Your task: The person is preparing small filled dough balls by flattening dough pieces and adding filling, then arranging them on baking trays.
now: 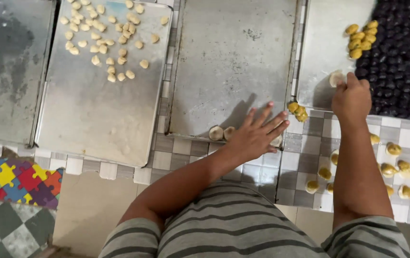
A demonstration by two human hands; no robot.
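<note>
The left hand (258,131) lay flat with fingers spread wide, gripping nothing, at the near edge of the bare middle metal baking tray (233,57); two pale round dough balls (222,133) sat just beside it at nine o'clock. The right hand (351,98) pinched a pale round dough piece (337,78) at its eleven o'clock, on the right-hand metal tray (324,33). At one o'clock sat glazed yellow dough pieces (361,39) beside rows of dark round balls (403,52).
</note>
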